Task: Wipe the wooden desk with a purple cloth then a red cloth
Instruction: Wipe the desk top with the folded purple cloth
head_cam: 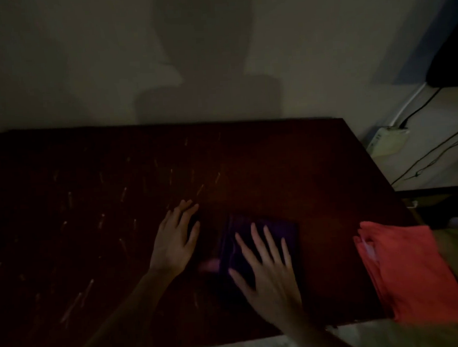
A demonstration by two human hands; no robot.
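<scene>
The dark wooden desk (90,208) fills the middle of the head view, with pale scratch marks across its left half. A folded purple cloth (285,230) lies near the front centre. My right hand (266,267) rests flat on it with fingers spread. My left hand (175,238) lies flat on the bare wood just left of the cloth, fingers apart, holding nothing. A folded red cloth (408,272) sits on the desk's right front corner, partly hanging past the edge.
A wall stands directly behind the desk. To the right, a white box (388,142) and dark cables (436,155) lie on a lower pale surface. The room is dim.
</scene>
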